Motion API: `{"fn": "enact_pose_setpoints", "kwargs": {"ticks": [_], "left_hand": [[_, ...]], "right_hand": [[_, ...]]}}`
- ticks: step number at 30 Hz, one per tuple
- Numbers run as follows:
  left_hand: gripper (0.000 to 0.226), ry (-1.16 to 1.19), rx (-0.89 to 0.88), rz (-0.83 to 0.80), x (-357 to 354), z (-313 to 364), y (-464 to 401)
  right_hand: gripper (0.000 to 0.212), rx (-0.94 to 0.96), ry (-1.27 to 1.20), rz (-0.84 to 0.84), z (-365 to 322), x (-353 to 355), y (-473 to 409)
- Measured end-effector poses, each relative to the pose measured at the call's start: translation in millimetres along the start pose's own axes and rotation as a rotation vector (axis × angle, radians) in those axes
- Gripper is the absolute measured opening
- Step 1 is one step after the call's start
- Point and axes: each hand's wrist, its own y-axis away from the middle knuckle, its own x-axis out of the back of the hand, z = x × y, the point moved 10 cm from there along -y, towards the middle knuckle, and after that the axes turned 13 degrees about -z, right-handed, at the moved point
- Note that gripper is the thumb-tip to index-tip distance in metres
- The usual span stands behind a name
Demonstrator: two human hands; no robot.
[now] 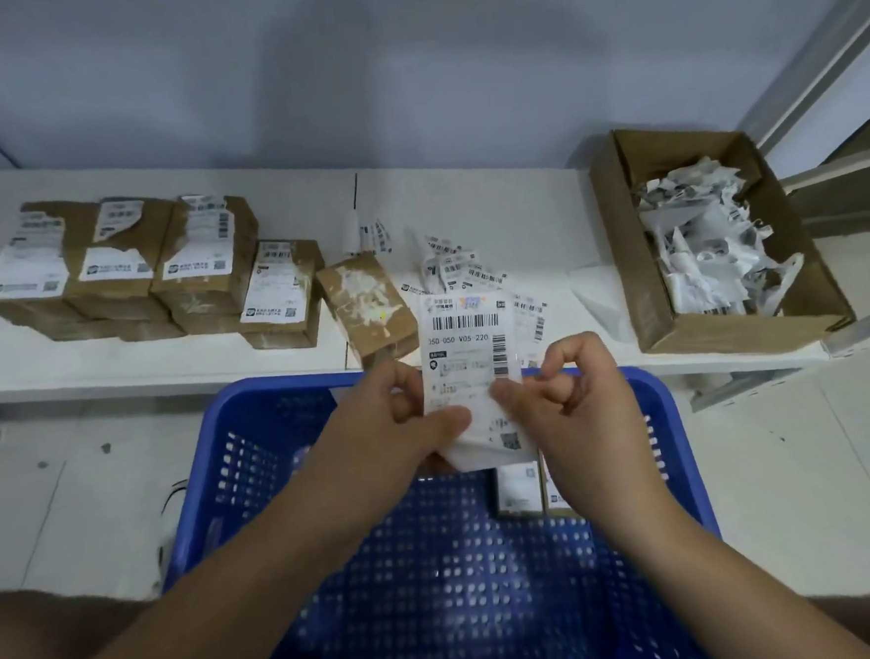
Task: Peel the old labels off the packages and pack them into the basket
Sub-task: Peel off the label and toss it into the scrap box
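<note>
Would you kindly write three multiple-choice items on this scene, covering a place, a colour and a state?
1. Where is the carton of torn label scraps?
A. right end of the shelf
B. in the basket
C. on the floor

2. What colour is the basket?
A. red
B. blue
C. green

3. What are both hands doing?
A. resting open
B. lifting the basket
C. pinching a label

Answers:
A, the carton sits far right.
B, the basket is blue.
C, left hand and right hand pinch the label.

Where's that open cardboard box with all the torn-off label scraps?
In the head view, the open cardboard box sits on the white shelf at the far right, beyond the blue basket and right of the loose labels.
</note>
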Motion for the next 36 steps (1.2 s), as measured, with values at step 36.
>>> {"fn": "enact_pose_setpoints", "kwargs": {"ticks": [36], "left_hand": [[0.067,-0.177,-0.253,-0.031,1,17,-56]], "right_hand": [[0.010,0.463,0.884,-0.201,-20,-14,-33]]}}
